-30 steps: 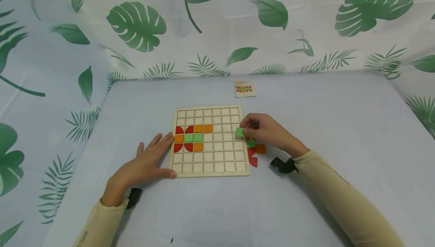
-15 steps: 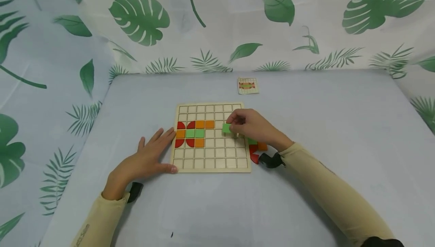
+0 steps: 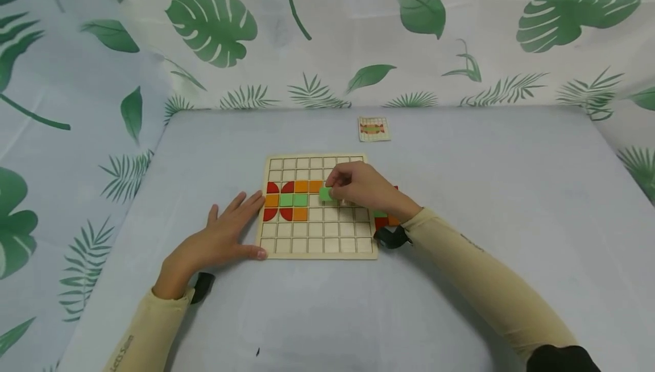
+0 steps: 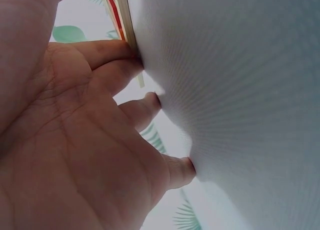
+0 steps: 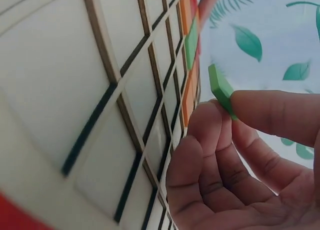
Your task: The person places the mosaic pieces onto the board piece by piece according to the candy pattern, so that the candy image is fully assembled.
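Observation:
My right hand [image 3: 360,183] pinches a green square tile [image 3: 324,194] between thumb and fingers, over the middle of the wooden grid board [image 3: 331,245]. In the right wrist view the green tile [image 5: 220,88] is tilted on edge, close above the grid. On the board's left side lie red quarter-round tiles [image 3: 271,214], orange square tiles [image 3: 301,186] and two green square tiles [image 3: 286,200]. My left hand [image 3: 217,244] lies with fingers spread, its fingertips and thumb at the board's left edge. In the left wrist view those fingertips [image 4: 150,101] touch the table and board side.
Loose tiles lie at the board's right edge, among them a red tile [image 3: 381,222] and an orange tile [image 3: 393,220], partly hidden by my right arm. Behind the board is a small pattern card [image 3: 374,129]. A leaf-print cloth [image 3: 327,36] hangs at the back.
My right hand has carried the green tile leftward from the board's right edge to over its middle. The left hand stays at the left edge. The head view has shifted slightly.

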Motion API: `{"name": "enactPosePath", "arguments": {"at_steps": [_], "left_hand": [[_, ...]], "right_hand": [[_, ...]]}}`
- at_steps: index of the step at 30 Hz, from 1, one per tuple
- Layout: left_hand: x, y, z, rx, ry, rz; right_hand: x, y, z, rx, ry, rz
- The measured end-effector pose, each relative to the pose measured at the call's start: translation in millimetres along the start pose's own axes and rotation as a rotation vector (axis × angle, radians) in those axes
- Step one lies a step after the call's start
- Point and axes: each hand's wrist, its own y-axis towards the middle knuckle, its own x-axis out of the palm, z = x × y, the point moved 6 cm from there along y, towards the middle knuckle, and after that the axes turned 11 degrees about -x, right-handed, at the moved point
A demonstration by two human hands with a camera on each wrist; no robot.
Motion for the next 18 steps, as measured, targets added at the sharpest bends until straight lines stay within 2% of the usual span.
{"name": "enactPosePath", "arguments": {"at_steps": [8, 13, 18], "left_hand": [[3.4, 1.5, -0.4, -0.007, -0.020, -0.018], [4.8, 1.0, -0.1, -0.006, -0.010, -0.018], [0.3, -0.4, 1.1, 0.000, -0.009, -0.002]], "right_hand": [[10, 11.3, 5, 0.003, -0.016, -0.007], [14, 15.4, 3, 0.002, -0.085, -0.026], [16, 21.4, -2, -0.046, -0.164, -0.035]]}}
